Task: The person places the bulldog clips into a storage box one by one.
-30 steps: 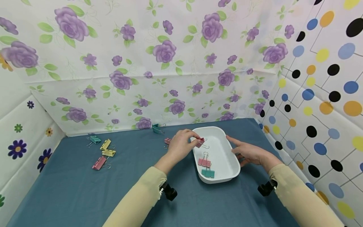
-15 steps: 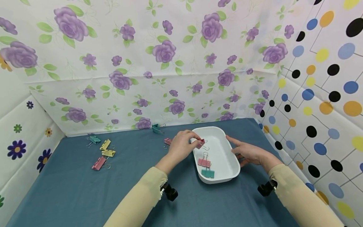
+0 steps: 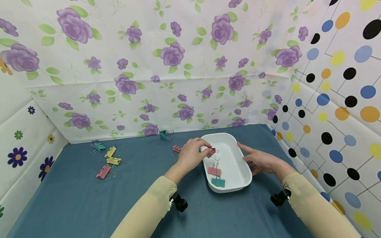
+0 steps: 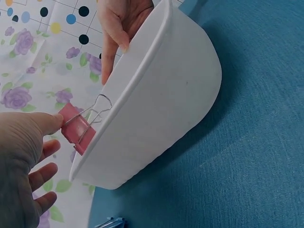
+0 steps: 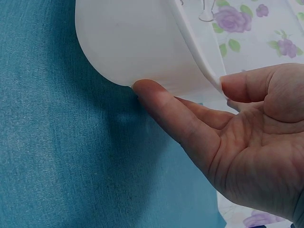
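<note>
My left hand (image 3: pixel 191 151) pinches a pink binder clip (image 4: pixel 78 128) between thumb and forefinger, its wire handles pointing into the white tray (image 3: pixel 236 165). The clip is at the tray's far left rim; the other left fingers are spread apart. Inside the tray lie a pink binder clip (image 3: pixel 214 171) and a green binder clip (image 3: pixel 218 182). My right hand (image 3: pixel 263 160) holds the tray's right side. In the right wrist view one fingertip (image 5: pixel 231 88) is at the rim and another finger reaches the lower edge of the tray wall.
Left of the left hand lies a pink clip (image 3: pixel 177 148), partly hidden. A green clip (image 3: pixel 165 135) stands by the flowered back wall. Farther left are a green clip (image 3: pixel 99 146), two yellow clips (image 3: pixel 110 151) and a pink clip (image 3: pixel 104 172). A dotted wall (image 3: pixel 333 109) bounds the right.
The left hand and its pink clip have lowered slightly at the tray's far left. The right hand and the tray stay where they were.
</note>
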`<state>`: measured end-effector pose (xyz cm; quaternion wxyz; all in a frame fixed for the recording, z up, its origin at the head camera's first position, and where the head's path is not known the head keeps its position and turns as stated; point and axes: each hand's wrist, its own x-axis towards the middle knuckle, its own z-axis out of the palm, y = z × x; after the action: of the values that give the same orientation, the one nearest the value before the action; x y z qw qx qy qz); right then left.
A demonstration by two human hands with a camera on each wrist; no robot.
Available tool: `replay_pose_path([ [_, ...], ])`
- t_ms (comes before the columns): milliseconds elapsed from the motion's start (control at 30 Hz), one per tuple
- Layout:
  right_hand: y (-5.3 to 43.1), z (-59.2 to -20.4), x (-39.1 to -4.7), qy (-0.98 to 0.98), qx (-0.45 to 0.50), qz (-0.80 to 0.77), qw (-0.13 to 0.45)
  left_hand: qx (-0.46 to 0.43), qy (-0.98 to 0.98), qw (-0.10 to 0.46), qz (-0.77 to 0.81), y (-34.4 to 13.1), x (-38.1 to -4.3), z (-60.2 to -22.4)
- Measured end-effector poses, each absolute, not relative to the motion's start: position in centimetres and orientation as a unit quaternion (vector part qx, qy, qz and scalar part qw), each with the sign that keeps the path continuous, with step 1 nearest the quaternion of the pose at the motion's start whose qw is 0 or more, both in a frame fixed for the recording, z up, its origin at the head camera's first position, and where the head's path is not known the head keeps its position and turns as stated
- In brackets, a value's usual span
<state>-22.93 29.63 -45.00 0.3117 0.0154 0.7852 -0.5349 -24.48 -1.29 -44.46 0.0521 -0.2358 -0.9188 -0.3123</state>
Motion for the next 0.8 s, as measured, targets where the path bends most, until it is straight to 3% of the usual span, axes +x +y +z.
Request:
replay_pose_path([
  [800, 29.5, -44.8, -22.8, 0.782, 0.016, -0.538, 0.313, -0.224, -0.915, 0.058, -0.331, -2.7, -24.0, -43.8],
])
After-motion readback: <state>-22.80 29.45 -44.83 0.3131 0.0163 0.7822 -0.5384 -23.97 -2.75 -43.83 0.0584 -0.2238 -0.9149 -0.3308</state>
